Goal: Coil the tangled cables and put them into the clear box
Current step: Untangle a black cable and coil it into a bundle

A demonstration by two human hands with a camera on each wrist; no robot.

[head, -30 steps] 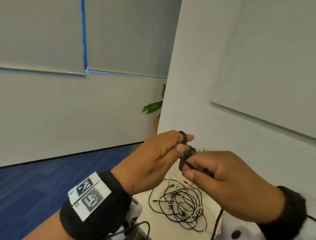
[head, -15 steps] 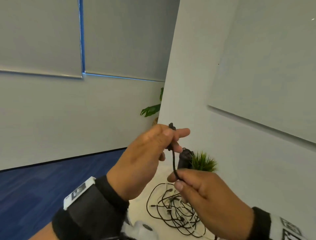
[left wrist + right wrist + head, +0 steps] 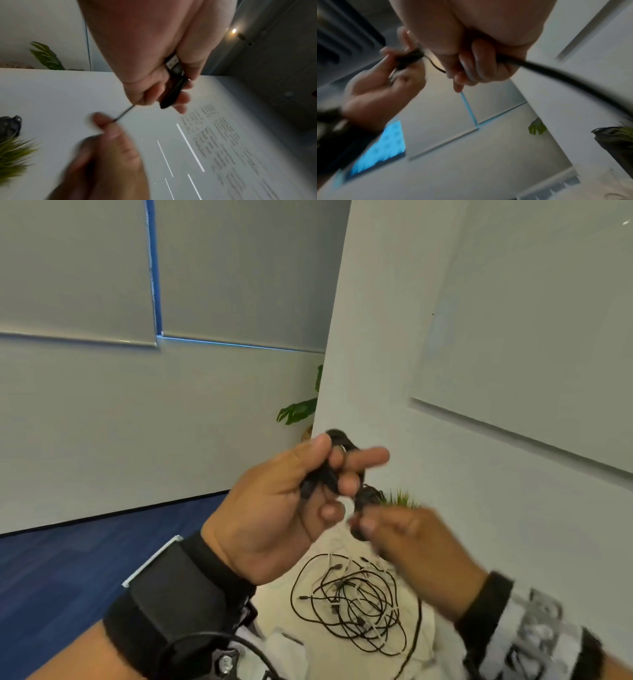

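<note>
Both hands are raised in front of a white wall, working one black cable. My left hand (image 3: 322, 474) grips a small bundle of its coiled loops (image 3: 320, 479) between thumb and curled fingers; the left wrist view shows the bundle (image 3: 173, 92) with a metal plug end by the thumb. My right hand (image 3: 394, 529) pinches the cable's free run (image 3: 122, 115) just right of the left hand, and the rest trails out behind its fingers (image 3: 556, 75). Below them a tangle of black and white cables (image 3: 356, 604) lies on the white table (image 3: 284, 604). The clear box is not in view.
A small green grass-like plant (image 3: 400, 498) stands on the table behind the hands, next to a dark object (image 3: 10, 125). A leafy plant (image 3: 298, 412) shows past the wall's edge. Blue carpet (image 3: 68, 570) lies to the left.
The left hand has turned palm-up and now holds a thicker bundle of loops. The right hand has moved up close beside it, still pinching the cable, and is blurred by motion.
</note>
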